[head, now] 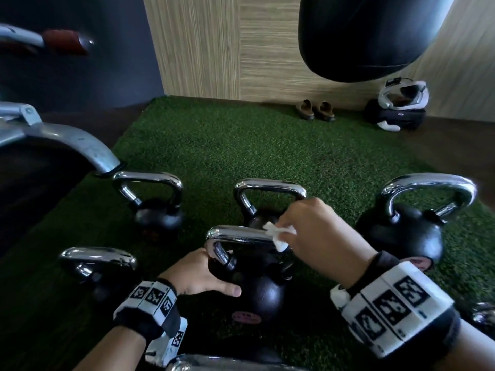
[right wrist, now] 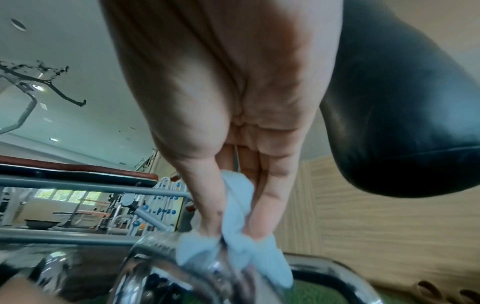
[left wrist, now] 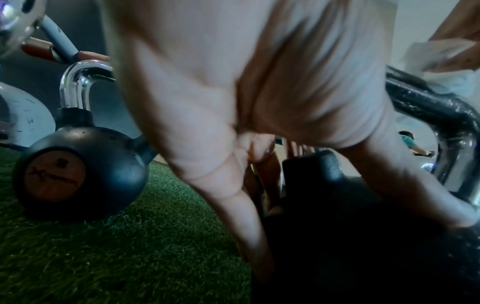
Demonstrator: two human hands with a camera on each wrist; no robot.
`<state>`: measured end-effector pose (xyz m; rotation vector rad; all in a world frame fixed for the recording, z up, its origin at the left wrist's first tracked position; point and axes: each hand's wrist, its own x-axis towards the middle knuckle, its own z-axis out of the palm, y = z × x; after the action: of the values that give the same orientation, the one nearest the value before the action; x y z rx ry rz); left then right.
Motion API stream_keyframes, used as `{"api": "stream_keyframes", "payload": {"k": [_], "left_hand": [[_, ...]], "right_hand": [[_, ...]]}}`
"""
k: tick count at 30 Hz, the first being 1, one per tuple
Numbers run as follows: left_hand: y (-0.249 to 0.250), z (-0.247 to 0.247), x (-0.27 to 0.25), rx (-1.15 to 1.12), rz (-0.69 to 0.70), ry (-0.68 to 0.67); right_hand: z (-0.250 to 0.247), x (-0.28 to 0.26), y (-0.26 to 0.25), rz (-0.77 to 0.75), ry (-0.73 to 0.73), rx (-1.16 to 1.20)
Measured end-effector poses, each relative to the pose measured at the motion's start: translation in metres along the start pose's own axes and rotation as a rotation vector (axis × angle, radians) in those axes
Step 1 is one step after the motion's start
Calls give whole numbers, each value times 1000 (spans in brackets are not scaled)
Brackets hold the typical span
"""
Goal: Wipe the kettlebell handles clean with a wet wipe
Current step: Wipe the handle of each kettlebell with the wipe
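On the green turf a black kettlebell [head: 259, 287] with a chrome handle [head: 238, 234] stands in front of me. My left hand [head: 201, 274] holds its round body, thumb across the front and fingers round the far left side. My right hand [head: 313, 231] pinches a white wet wipe [head: 278, 235] and presses it on the right end of that handle. The right wrist view shows the wipe [right wrist: 239, 236] bunched between thumb and fingers on the chrome bar [right wrist: 155, 267]. In the left wrist view the wipe [left wrist: 441, 59] lies on the handle [left wrist: 428, 107].
Several more kettlebells stand around: back left [head: 158, 210], directly behind [head: 267, 194], right [head: 412, 228], near left [head: 99, 269]. A grey bench leg [head: 75, 140] reaches in from the left. A black punching bag [head: 375, 36] hangs overhead; sandals [head: 316, 111] and a bag [head: 396, 116] lie by the wall.
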<state>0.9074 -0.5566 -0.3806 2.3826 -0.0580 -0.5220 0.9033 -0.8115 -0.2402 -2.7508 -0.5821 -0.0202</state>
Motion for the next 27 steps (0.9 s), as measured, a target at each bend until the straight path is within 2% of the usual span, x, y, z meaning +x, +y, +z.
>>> {"api": "stream_keyframes", "payload": {"k": [2, 7, 11, 13, 18, 23, 27], "left_hand": [[-1, 3, 0, -13, 18, 22], [-2, 7, 0, -21, 16, 58], [-7, 9, 1, -31, -6, 61], [-7, 11, 0, -35, -13, 57], [-10, 13, 2, -50, -19, 82], [-1, 14, -3, -92, 7, 63], [0, 15, -4, -128, 5, 72]], "right_hand": [[-7, -5, 5, 39, -4, 10], [-6, -4, -8, 13, -17, -1], [-10, -13, 13, 115, -10, -92], [-9, -15, 24, 159, -27, -47], [-3, -13, 39, 142, 16, 20], [13, -13, 64, 229, -111, 187], [26, -12, 74, 244, -90, 289]]}}
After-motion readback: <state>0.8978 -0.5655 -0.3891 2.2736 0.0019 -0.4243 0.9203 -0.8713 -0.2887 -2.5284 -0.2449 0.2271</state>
